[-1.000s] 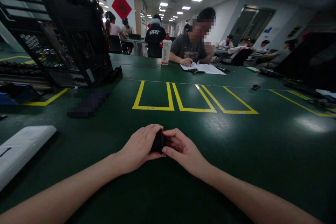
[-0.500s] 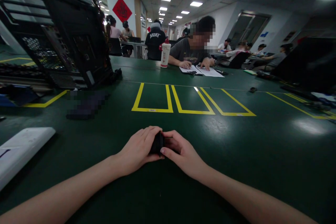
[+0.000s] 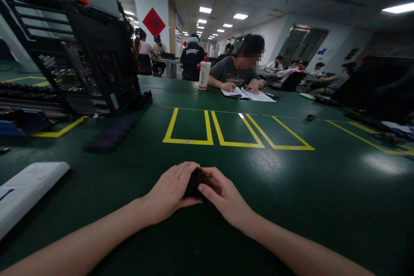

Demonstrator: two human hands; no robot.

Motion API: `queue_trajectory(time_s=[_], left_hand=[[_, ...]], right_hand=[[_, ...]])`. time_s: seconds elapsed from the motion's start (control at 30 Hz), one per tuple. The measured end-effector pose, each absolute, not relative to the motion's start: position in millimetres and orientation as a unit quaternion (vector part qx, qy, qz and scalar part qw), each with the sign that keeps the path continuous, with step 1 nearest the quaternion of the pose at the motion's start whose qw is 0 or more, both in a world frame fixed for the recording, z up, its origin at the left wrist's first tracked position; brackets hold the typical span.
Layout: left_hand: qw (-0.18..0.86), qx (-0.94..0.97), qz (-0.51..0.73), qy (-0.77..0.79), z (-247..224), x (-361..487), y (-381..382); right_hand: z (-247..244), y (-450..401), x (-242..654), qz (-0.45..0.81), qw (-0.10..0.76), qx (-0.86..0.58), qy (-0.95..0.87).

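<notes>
A small black object (image 3: 195,184) is between my two hands, low over the green table (image 3: 291,198). My left hand (image 3: 171,187) is wrapped round it from the left, fingers over its top and thumb underneath. From the right, the thumb and fingers of my right hand (image 3: 223,192) close on its near edge. Most of the object is covered by my hands, so I cannot make out its kind.
At the left stand a black computer case (image 3: 93,60) and a white flat box (image 3: 32,185). Yellow tape outlines (image 3: 187,141) mark the table ahead. Across it, a person (image 3: 236,69) leans over papers (image 3: 258,95) beside a white bottle (image 3: 204,75). A dark monitor (image 3: 378,88) is at the right.
The whole view has tilted up slightly, so everything sits a little lower. My hands keep the same hold on the black object.
</notes>
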State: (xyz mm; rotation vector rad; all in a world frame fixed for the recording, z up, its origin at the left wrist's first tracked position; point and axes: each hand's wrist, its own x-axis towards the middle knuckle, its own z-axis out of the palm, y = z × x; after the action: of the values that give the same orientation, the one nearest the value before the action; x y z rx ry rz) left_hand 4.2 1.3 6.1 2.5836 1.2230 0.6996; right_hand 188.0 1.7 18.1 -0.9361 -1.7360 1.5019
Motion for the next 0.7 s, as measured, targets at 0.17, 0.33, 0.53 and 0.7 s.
queue_trajectory(time_s=[0.17, 0.33, 0.53, 0.7], left_hand=[[0.104, 0.874, 0.239, 0.41, 8.8, 3.6, -0.5], [0.113, 0.876, 0.231, 0.408, 13.4, 4.3, -1.4], [0.115, 0.874, 0.235, 0.409, 9.1, 5.4, 1.2], [0.115, 0.873, 0.239, 0.408, 4.9, 4.0, 2.6]], right_hand=[[18.4, 0.3, 189.8, 0.581, 0.324, -0.34, -0.664], [15.7, -1.4, 188.9, 0.572, 0.337, -0.34, -0.667], [15.4, 1.1, 185.7, 0.566, 0.342, -0.355, -0.661], [13.2, 1.8, 187.5, 0.537, 0.317, -0.374, -0.686]])
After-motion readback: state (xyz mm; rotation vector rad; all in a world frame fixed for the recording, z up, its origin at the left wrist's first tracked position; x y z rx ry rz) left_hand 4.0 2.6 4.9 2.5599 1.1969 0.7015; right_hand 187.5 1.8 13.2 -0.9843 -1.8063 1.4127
